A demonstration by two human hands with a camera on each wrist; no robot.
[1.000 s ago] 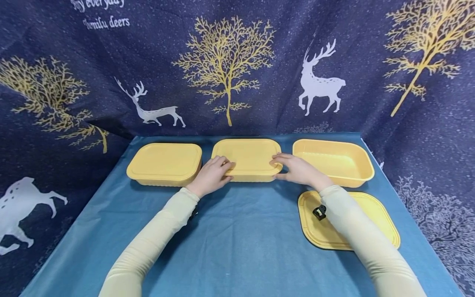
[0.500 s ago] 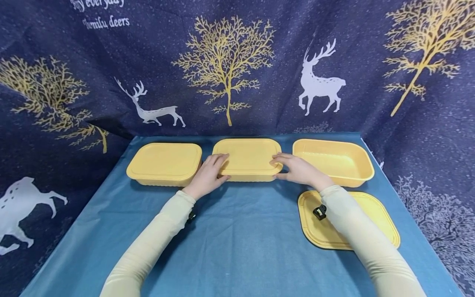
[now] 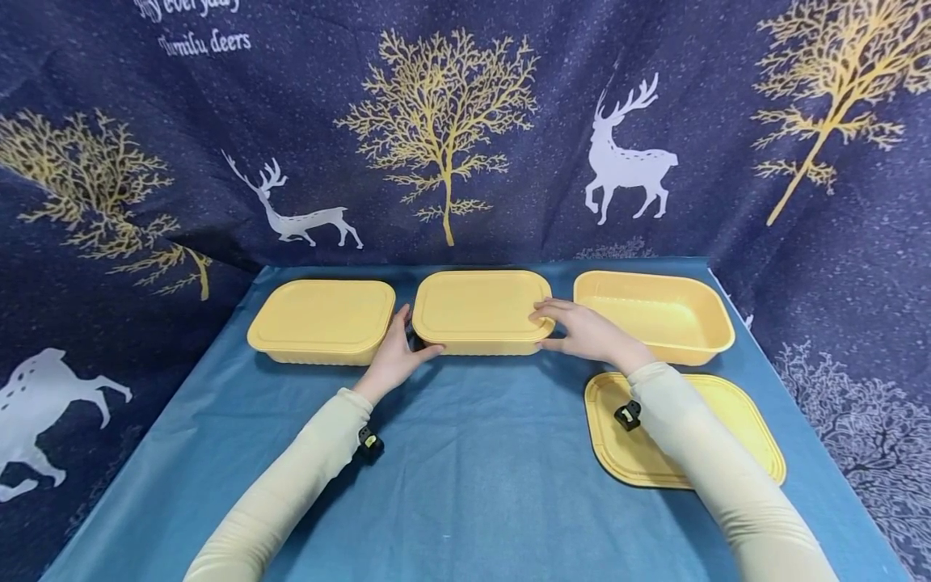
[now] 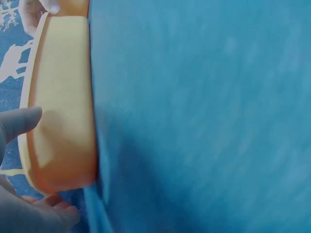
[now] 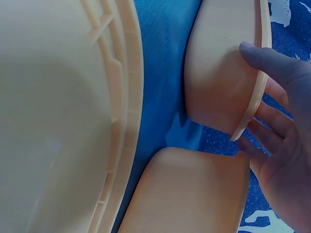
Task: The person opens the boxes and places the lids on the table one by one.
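A yellow plastic storage box (image 3: 487, 348) with its lid (image 3: 476, 303) on top stands in the middle of the back row. My right hand (image 3: 585, 331) holds its right end, fingers over the lid's edge and thumb against the front wall. At the other end is my left hand (image 3: 393, 360), its thumb (image 4: 24, 120) by the front of the lid's rim and its fingers reaching back along the box's left end. In the right wrist view the lid's rim lies between my right thumb (image 5: 272, 60) and fingers.
Left of it stands another lidded yellow box (image 3: 320, 315), close beside my left fingers. An open yellow box (image 3: 658, 311) stands to the right. A loose yellow lid (image 3: 730, 408) lies in front of that, under my right forearm. A patterned dark cloth (image 3: 509, 162) hangs behind.
My left hand has slid left off the top of the lid to the box's left end, its fingers now straighter. The right hand has stayed in place.
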